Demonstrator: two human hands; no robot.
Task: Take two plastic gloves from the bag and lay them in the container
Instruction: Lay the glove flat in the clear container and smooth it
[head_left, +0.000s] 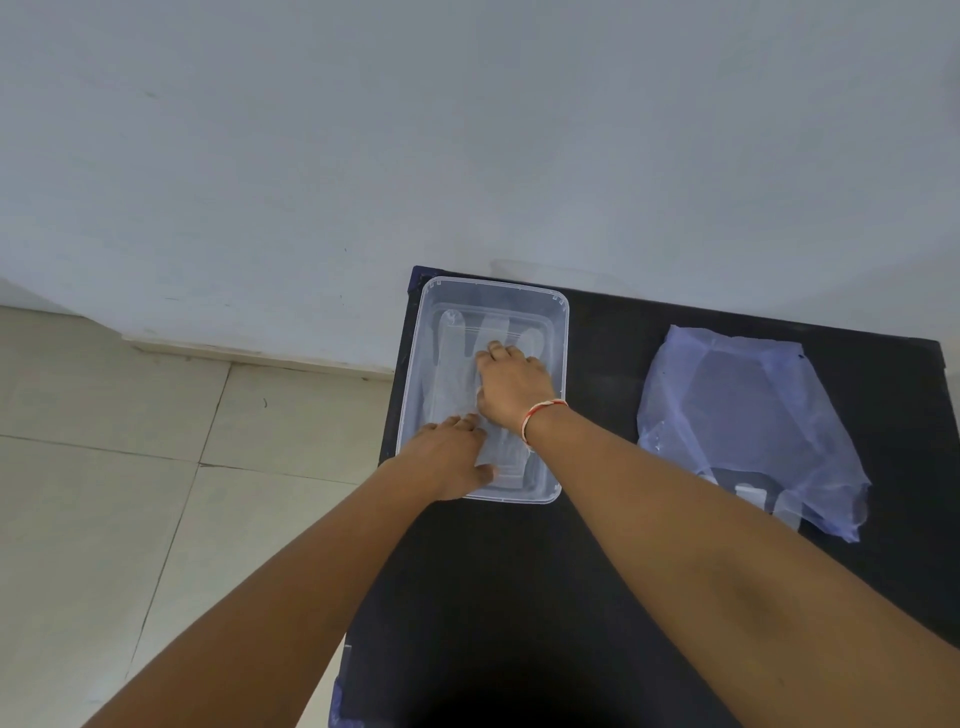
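A clear plastic container (558, 317) stands at the far left of the black table. A see-through plastic glove (451, 374) lies flat inside it, fingers pointing away from me. My right hand (511, 387), with a red and white thread at the wrist, presses flat on the glove's palm and finger area. My left hand (452, 457) rests palm down on the glove's cuff at the container's near left corner. How many gloves lie in the container I cannot tell. The thin bluish plastic bag (753, 415) lies crumpled on the table to the right, apart from both hands.
The black table (519, 597) stands against a pale wall (467, 130); its left edge runs just beside the container. Beige floor tiles (104, 467) lie to the left. Something white shows through the bag's near end (748, 491).
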